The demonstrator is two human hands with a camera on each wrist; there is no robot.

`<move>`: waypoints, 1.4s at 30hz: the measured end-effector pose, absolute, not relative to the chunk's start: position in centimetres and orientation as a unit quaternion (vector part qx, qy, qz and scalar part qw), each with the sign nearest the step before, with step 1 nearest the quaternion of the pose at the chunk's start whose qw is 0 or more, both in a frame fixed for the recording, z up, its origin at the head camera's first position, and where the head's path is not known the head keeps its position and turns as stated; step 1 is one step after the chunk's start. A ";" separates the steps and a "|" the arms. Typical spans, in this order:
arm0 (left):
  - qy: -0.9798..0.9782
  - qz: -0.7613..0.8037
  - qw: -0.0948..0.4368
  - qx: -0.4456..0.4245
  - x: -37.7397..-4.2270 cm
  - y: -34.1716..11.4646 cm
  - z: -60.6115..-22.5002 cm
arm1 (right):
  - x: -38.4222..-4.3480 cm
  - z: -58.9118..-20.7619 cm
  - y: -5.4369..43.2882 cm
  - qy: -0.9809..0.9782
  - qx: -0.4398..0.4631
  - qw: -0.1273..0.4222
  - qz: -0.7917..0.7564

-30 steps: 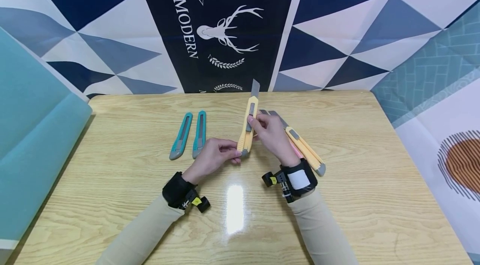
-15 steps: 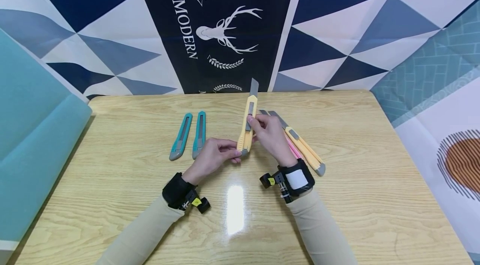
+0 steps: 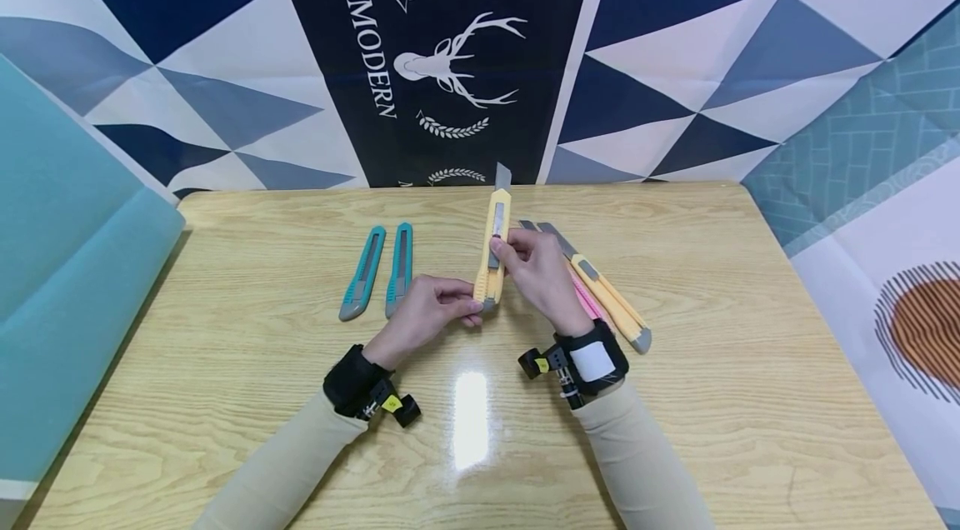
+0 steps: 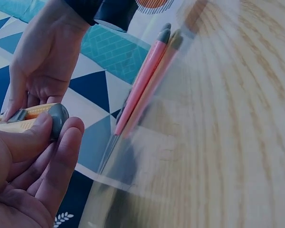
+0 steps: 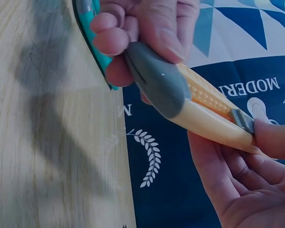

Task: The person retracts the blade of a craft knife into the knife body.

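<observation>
A yellow box cutter (image 3: 487, 265) is held up over the table, its bare blade (image 3: 503, 176) pointing away toward the wall. My left hand (image 3: 427, 311) pinches the grey end cap (image 4: 58, 121) between thumb and fingers. Farther up the body, my right hand (image 3: 542, 273) grips the cutter, and its thumb (image 5: 275, 138) presses at the grey slider (image 5: 242, 120). Two teal box cutters, one farther left (image 3: 363, 273) and one nearer my left hand (image 3: 401, 263), lie side by side with no blade out.
Beside my right hand, another yellow box cutter (image 3: 611, 297) lies on the wooden table (image 3: 735, 363) with its blade out. A pink box cutter (image 3: 588, 297) lies along it, partly hidden by my right hand and wrist. A patterned cloth wall (image 3: 465, 97) rises behind the table's far edge.
The held cutter's blade end has swung slightly left, and my right hand has shifted a little left with it. My left hand has stayed almost still on the end cap.
</observation>
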State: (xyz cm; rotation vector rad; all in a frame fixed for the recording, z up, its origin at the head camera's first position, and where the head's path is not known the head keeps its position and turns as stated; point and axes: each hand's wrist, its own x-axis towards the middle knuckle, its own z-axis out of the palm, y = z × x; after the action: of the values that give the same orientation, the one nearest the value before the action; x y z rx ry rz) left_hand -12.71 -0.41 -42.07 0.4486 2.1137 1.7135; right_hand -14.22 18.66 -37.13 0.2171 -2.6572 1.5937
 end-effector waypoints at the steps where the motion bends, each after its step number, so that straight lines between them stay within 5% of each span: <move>1: 0.753 0.610 0.191 0.158 -12.7 -0.4 -42.1 | -14.2 -37.1 18.7 -0.855 0.069 0.017 0.513; 42: 0.764 0.608 0.174 0.128 -13.1 -0.6 -42.2 | -14.2 -37.4 18.1 -0.847 0.091 -0.007 0.524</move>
State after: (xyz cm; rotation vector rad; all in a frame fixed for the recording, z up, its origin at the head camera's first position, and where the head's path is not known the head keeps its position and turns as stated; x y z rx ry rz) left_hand -13.05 -0.60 -42.19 0.3627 2.1664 1.7221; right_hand -14.24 18.09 -37.44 0.2872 -2.6712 1.6549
